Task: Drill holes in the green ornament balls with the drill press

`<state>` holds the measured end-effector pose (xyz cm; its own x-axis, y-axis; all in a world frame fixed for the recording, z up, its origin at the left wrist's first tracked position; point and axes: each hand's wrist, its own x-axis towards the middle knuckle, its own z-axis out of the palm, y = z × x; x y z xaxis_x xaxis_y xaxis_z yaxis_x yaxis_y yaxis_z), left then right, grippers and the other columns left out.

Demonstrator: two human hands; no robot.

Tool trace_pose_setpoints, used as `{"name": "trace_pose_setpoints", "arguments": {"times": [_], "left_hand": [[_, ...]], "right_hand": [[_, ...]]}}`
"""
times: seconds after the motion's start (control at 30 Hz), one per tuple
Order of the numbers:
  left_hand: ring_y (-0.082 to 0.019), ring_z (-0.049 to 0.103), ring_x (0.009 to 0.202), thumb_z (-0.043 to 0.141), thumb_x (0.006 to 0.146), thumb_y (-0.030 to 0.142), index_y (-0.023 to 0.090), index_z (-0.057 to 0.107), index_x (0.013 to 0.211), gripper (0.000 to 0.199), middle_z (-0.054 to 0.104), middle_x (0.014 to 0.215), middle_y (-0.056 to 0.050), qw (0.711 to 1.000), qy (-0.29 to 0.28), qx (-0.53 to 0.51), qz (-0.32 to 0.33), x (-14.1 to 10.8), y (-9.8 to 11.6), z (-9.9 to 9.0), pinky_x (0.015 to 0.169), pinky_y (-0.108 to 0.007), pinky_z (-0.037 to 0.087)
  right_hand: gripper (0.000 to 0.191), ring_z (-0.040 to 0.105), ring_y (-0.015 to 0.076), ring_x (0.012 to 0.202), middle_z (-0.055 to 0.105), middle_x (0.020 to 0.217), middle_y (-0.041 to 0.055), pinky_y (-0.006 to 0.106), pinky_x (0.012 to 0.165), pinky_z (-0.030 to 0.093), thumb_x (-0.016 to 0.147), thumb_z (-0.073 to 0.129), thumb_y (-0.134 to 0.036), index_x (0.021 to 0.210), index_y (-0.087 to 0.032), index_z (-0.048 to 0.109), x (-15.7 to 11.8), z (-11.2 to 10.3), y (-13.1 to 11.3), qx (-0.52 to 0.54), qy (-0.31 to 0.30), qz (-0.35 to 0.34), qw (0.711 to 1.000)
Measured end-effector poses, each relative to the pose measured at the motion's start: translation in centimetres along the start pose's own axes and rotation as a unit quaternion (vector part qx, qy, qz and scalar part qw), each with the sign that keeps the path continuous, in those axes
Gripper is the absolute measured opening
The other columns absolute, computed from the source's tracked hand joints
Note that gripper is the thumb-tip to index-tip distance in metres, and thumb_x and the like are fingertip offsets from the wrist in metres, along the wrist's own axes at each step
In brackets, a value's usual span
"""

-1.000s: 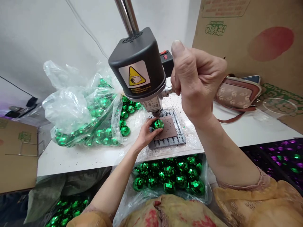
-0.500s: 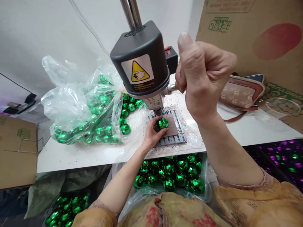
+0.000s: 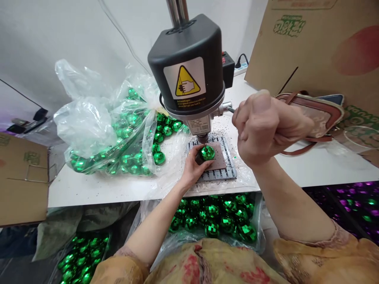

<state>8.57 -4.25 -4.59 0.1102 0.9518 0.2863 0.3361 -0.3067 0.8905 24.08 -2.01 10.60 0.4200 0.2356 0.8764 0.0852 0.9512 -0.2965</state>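
Note:
My left hand [image 3: 194,163] grips a shiny green faceted ball [image 3: 207,152], thumb in front and fingers behind. The ball sits on a brownish pad [image 3: 219,159] over the slotted metal base [image 3: 231,169] of a bench drill press [image 3: 185,67]. Just above the ball is the drill's chuck [image 3: 203,138]; whether the bit touches the ball I cannot tell. On the right, my right hand [image 3: 263,126] is closed round the drill's feed lever [image 3: 228,108], most of which the fingers hide. Dark shavings lie scattered around the base.
Left of the drill, a clear plastic bag [image 3: 85,122] spills green balls. An open container of green balls [image 3: 211,213] is below the table edge, another [image 3: 83,256] lower left. A handbag [image 3: 321,114] and large carton [image 3: 319,43] stand right. Purple balls [image 3: 352,201] lie lower right.
My right hand has come down and a little to the right with the lever. My left hand keeps its grip on the ball. The whole view has shifted slightly.

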Motion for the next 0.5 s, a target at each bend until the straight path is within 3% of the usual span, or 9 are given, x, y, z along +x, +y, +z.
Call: {"name": "trace_pose_setpoints", "arguments": {"times": [0.3, 0.5], "left_hand": [[-0.029, 0.062, 0.124, 0.083, 0.078, 0.032, 0.021, 0.058, 0.127, 0.056, 0.066, 0.13, -0.011, 1.0, -0.001, -0.01, -0.009, -0.1, -0.2, 0.1, 0.112, -0.048, 0.046], [-0.029, 0.061, 0.125, 0.082, 0.079, 0.031, 0.021, 0.058, 0.128, 0.056, 0.065, 0.132, -0.012, 1.0, -0.004, -0.015, -0.008, -0.2, -0.1, 0.1, 0.111, -0.048, 0.046]], "right_hand": [[0.054, 0.032, 0.0048, 0.04, 0.031, 0.045, -0.0044, 0.027, 0.042, 0.022, 0.094, 0.053, -0.021, 0.048, -0.017, 0.026, -1.1, -1.1, 0.5, 0.018, -0.024, -0.025, 0.999], [0.054, 0.027, 0.0057, 0.037, 0.027, 0.042, -0.005, 0.028, 0.04, 0.019, 0.091, 0.056, -0.025, 0.049, -0.018, 0.023, -1.6, -1.2, 1.2, 0.034, -0.011, -0.062, 0.997]]}}
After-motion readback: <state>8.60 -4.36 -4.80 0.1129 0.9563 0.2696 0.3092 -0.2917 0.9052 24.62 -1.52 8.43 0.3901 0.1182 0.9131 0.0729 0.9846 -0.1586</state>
